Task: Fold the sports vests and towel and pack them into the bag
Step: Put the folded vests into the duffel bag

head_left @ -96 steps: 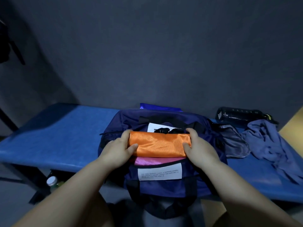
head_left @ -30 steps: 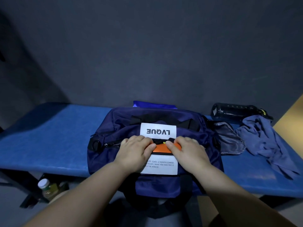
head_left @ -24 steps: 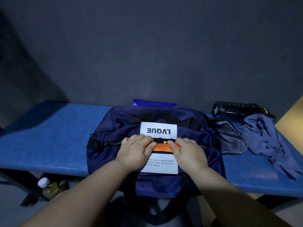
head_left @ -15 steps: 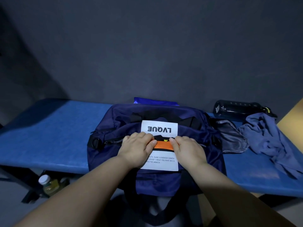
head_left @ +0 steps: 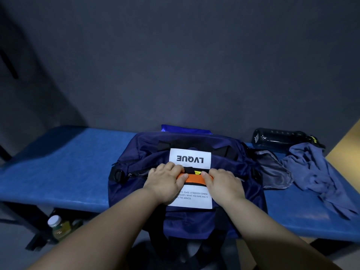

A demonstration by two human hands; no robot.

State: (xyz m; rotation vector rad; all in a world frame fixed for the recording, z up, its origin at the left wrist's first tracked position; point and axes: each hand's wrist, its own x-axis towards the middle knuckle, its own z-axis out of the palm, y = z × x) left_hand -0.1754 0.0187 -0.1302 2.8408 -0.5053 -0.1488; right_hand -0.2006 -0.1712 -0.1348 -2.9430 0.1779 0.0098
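Note:
A navy duffel bag (head_left: 144, 151) with white label patches lies on the blue bench (head_left: 58, 162). In its narrow top opening a strip of the folded orange vest (head_left: 194, 179) shows, with a bit of yellow behind it. My left hand (head_left: 165, 180) and my right hand (head_left: 224, 182) sit side by side on the opening, fingers curled over its far edge, thumbs against the orange vest. A crumpled grey-blue towel (head_left: 315, 172) lies on the bench to the right. A bright blue fabric (head_left: 185, 128) peeks out behind the bag.
A dark water bottle (head_left: 282, 136) lies at the back right against the wall. A grey pouch (head_left: 272, 170) rests between the bag and the towel. A small bottle (head_left: 58, 227) stands on the floor under the bench at the left.
The orange vest, held on top of the open bag before, has sunk inside. My hands came together and drew the opening nearly closed. In the last second little has moved.

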